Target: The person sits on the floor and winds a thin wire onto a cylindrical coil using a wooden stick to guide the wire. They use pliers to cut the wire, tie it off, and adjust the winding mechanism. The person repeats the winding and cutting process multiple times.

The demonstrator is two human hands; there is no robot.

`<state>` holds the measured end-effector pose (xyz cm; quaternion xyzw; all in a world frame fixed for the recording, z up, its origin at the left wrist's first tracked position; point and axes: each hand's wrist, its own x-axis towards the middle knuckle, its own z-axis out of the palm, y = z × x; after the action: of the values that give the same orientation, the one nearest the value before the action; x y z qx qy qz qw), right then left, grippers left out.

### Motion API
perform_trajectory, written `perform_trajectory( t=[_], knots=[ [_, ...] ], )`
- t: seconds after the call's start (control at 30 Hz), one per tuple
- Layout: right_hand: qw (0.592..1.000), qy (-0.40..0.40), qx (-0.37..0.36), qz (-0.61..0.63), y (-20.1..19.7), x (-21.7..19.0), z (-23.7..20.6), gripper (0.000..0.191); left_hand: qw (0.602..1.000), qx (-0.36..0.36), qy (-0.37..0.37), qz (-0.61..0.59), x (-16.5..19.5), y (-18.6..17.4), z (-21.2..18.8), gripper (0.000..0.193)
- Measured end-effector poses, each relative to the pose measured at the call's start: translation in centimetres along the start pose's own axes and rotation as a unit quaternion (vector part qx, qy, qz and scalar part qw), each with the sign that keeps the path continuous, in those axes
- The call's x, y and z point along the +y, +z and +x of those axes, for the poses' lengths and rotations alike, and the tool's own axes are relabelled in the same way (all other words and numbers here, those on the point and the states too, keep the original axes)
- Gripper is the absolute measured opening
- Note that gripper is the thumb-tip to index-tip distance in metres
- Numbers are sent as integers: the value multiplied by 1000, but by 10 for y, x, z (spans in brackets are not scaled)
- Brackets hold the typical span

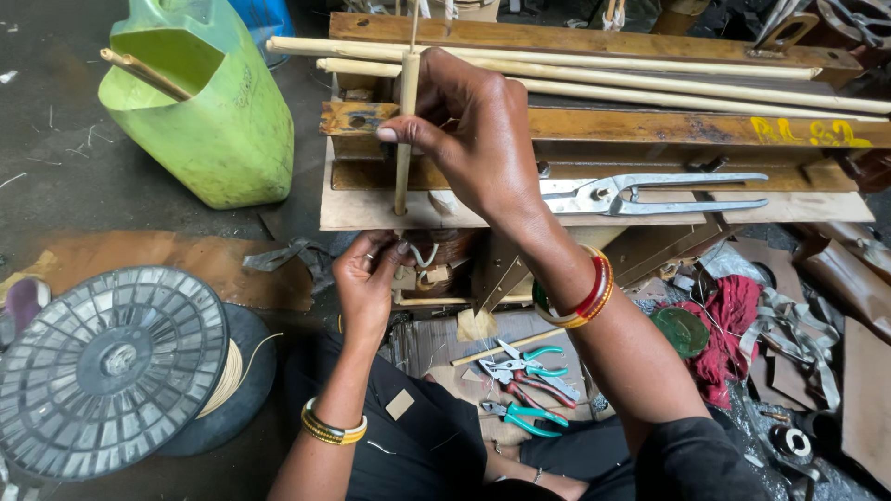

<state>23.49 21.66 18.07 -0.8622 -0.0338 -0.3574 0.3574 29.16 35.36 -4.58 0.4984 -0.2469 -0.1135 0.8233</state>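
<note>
Left hand [367, 269] pinches bent wire [423, 255]; right hand [469, 130] grips upright pale wooden stick [405, 139].

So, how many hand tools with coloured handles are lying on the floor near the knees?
3: teal-handled pliers, red-handled pliers just below them, teal-handled cutters lowest. More may be hidden beneath.

A low wooden workbench [594, 209] at twelve o'clock carries long pale sticks [650, 79] and large metal shears [650, 193]. On the dark floor [83, 176], a green jug [200, 111] at ten o'clock, a grey spool [111, 371] at eight, possibly pliers [529, 371] at five.
</note>
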Motion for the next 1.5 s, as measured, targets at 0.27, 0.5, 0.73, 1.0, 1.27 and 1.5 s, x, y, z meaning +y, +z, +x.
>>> perform_trajectory(
  t=[0.27, 0.5, 0.73, 1.0, 1.27, 1.5],
  knots=[
    [973, 13, -132, 187, -3, 17, 1, 16, 1000, 0, -15, -4, 9, 3, 2, 17],
    [980, 64, -122, 142, 0, 17, 4, 13, 1000, 3, -7, 18, 9, 3, 1, 16],
    [996, 65, -45, 45, 7, 3, -15, 28, 1000, -2, 1, 11, 5, 3, 2, 19],
    [988, 45, -104, 104, 11, 14, -14, 11, 999, -5, -3, 43, 7, 0, 4, 21],
    [979, 67, -132, 142, 5, 14, -9, 15, 997, -14, -17, 75, 9, 0, 6, 18],
    [963, 43, -143, 223, -23, -5, 15, 33, 709, -222, -177, 646, 166, -31, 48, 47]
  ],
)
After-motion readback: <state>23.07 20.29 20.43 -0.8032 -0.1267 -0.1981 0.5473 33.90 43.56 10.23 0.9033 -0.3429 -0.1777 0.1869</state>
